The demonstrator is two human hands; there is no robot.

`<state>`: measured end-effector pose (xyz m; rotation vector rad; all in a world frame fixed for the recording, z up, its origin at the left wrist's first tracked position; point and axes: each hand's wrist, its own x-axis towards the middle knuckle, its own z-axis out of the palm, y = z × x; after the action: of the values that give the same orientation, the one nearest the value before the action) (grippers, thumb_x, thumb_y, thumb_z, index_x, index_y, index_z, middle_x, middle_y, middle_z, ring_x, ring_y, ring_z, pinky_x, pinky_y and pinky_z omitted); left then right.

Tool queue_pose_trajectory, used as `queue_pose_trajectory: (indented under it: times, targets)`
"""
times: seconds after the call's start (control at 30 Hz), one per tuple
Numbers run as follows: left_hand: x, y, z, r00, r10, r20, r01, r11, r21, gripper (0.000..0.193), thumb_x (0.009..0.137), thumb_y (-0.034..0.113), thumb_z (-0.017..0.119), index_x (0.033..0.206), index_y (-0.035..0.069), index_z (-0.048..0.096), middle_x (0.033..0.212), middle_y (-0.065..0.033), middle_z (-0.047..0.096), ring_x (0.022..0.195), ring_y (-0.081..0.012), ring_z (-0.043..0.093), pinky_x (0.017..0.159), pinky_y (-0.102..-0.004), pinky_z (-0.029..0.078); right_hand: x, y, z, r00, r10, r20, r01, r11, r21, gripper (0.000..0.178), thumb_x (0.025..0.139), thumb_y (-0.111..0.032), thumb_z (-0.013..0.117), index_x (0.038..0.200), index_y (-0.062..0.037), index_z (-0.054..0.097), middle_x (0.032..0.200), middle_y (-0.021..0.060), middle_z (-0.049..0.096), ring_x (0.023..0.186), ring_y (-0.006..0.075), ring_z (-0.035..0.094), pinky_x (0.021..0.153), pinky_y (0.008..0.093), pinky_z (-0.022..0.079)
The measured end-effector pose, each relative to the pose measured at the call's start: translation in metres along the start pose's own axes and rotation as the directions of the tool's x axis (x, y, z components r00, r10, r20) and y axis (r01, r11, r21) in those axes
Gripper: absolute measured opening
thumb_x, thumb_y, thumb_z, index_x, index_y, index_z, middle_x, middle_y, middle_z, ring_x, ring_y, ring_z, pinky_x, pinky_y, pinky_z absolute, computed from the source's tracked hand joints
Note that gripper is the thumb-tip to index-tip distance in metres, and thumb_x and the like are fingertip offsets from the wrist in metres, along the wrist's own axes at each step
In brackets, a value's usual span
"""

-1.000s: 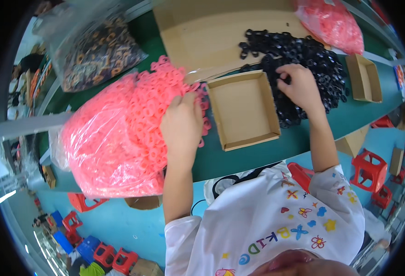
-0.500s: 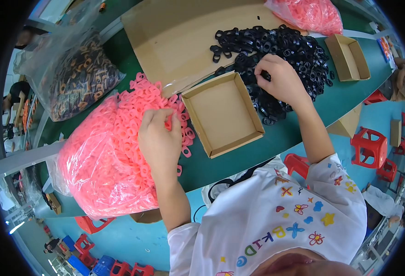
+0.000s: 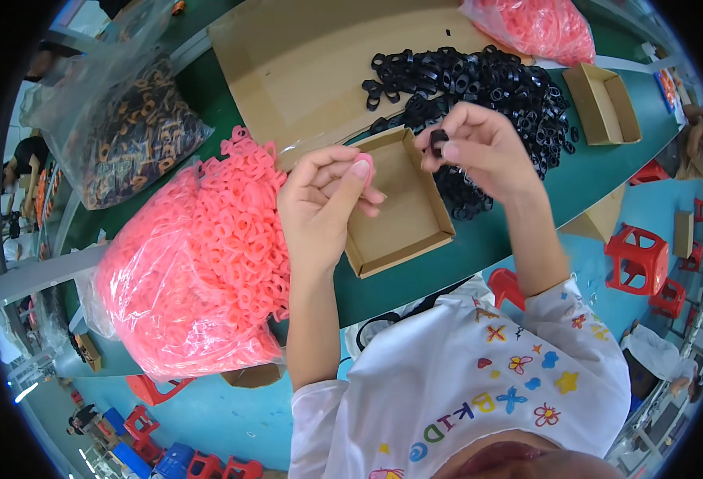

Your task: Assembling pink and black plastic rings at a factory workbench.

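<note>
Over the left part of a shallow cardboard box, my left hand pinches a pink plastic ring between thumb and fingers. My right hand holds a black plastic ring in a pinch above the box's right edge. The two rings are apart. No parts show in the visible portion of the box; my left fingers cover some of it. A heap of pink rings spills from a clear bag on the left. Behind and beside my right hand spreads a pile of black rings.
A big cardboard sheet lies under part of the black pile on the green table. At far left stands a clear bag of dark and orange parts. Another pink bag and a small cardboard box are at far right. Red stools stand on the floor.
My left hand has left the pink heap and moved right with a pink ring. My right hand has come off the black pile, shifting slightly left with a black ring.
</note>
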<state>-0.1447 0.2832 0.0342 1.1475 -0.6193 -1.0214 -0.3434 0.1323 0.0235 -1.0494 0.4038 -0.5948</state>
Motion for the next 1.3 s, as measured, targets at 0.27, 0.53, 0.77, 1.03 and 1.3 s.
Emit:
queue_pose_trajectory:
  times: [0.27,0.53,0.77,1.03,1.3]
  targets:
    - [-0.01,-0.022,-0.009,0.991,0.099,0.085,-0.082,0.979,-0.185,0.037,0.097,-0.004,0.068,0.134,-0.008,0.061,0.119,-0.0207,0.072,0.096,-0.0253,0.076,0.073,-0.0319,0.065,0.023,0.033,0.023,0.948,0.087,0.307,-0.26,0.768,0.585,0.022,0.1,-0.015,0.071,0.109,-0.003,0.055,0.118,0.0181,0.067,0.08,0.0193,0.069,0.067,0.031,0.059]
    - [-0.015,-0.03,-0.016,0.99,0.139,0.032,-0.124,0.95,-0.286,0.031,0.098,-0.006,0.064,0.129,-0.006,0.059,0.121,-0.023,0.071,0.095,-0.0259,0.076,0.071,-0.0336,0.067,0.019,0.055,0.036,0.972,0.048,0.232,-0.158,0.86,0.485,0.037,0.095,-0.004,0.074,0.13,-0.0027,0.062,0.11,0.011,0.069,0.082,0.0212,0.072,0.077,0.0333,0.062]
    - [-0.015,-0.03,-0.017,0.983,0.18,0.03,-0.168,0.956,-0.24,0.028,0.096,-0.009,0.068,0.123,-0.008,0.063,0.119,-0.0211,0.072,0.1,-0.0265,0.076,0.079,-0.0347,0.067,0.017,0.051,0.038,0.975,0.094,0.2,-0.182,0.855,0.486,0.042,0.095,-0.003,0.073,0.135,-0.0019,0.062,0.109,0.0136,0.07,0.084,0.0225,0.072,0.074,0.0342,0.061]
    - [-0.017,-0.026,-0.015,0.982,0.188,0.028,-0.179,0.963,-0.203,0.028,0.096,-0.009,0.068,0.123,-0.01,0.063,0.12,-0.0224,0.072,0.1,-0.0261,0.076,0.081,-0.0349,0.066,0.016,0.049,0.038,0.971,0.126,0.202,-0.214,0.832,0.512,0.042,0.096,-0.003,0.067,0.137,0.0026,0.059,0.105,0.0154,0.069,0.085,0.0258,0.073,0.075,0.0374,0.061]
    - [-0.019,-0.024,-0.018,0.994,0.11,-0.026,-0.113,0.967,-0.229,0.015,0.101,0.003,0.068,0.112,-0.006,0.062,0.098,-0.017,0.074,0.076,-0.0191,0.074,0.066,-0.0293,0.062,0.008,0.046,0.052,0.893,-0.421,0.159,0.448,0.804,-0.39,0.037,0.084,0.004,0.08,0.12,0.002,0.073,0.12,0.015,0.069,0.096,0.0222,0.071,0.085,0.031,0.058]
